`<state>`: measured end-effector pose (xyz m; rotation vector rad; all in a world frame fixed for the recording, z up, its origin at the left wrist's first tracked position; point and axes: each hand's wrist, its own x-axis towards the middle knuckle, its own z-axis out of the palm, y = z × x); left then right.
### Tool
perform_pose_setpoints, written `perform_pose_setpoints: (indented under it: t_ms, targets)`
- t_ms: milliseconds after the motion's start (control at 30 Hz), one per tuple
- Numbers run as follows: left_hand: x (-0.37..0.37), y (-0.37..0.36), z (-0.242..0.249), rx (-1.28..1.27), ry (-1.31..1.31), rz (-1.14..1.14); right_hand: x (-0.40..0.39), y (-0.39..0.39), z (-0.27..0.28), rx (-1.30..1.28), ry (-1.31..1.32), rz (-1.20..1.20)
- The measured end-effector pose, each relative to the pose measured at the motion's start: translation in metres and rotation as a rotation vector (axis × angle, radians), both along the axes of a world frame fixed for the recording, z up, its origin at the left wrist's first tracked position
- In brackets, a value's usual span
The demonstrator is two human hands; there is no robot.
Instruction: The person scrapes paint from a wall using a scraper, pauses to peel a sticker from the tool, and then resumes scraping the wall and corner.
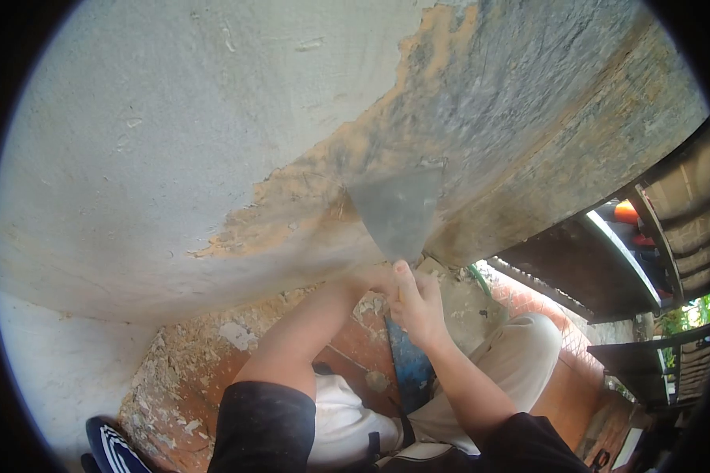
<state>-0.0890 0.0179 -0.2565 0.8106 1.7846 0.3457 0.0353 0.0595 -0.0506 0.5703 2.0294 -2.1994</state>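
Two hands, right hand (420,309) and left hand (375,277), fingers clenched on one scraper (397,209) against one wall (173,142)

Most of the view is filled by a plastered wall (173,134), pale grey paint kept on the left, stripped to orange-tan and bare dark grey render on the right. Below, a terracotta tiled floor (205,378) is seen, littered w/ paint flakes and plaster debris (233,335), esp. along the wall base. At right, dark metal railings (686,229) are lit by daylight from outside, w/ green foliage (690,315) and an orange object (625,211) visible beyond.
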Motion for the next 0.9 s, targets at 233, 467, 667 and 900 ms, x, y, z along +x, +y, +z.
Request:
perform_pose_setpoints:
  t_ms: [233,467,667,900]
  targets:
    - [-0.011,-0.026,-0.004,0.018,-0.016,0.010,-0.009,-0.006,-0.001,0.083,0.032,0.033]
    - [0.001,-0.045,-0.016,0.035,0.006,0.014,-0.024,-0.024,0.015,0.198,0.113,0.127]
    - [-0.003,-0.059,-0.013,0.010,0.060,0.012,-0.026,-0.014,-0.019,0.351,0.222,0.134]
    - [-0.020,-0.049,-0.008,0.034,0.051,-0.003,-0.027,-0.002,0.003,0.317,0.101,0.233]
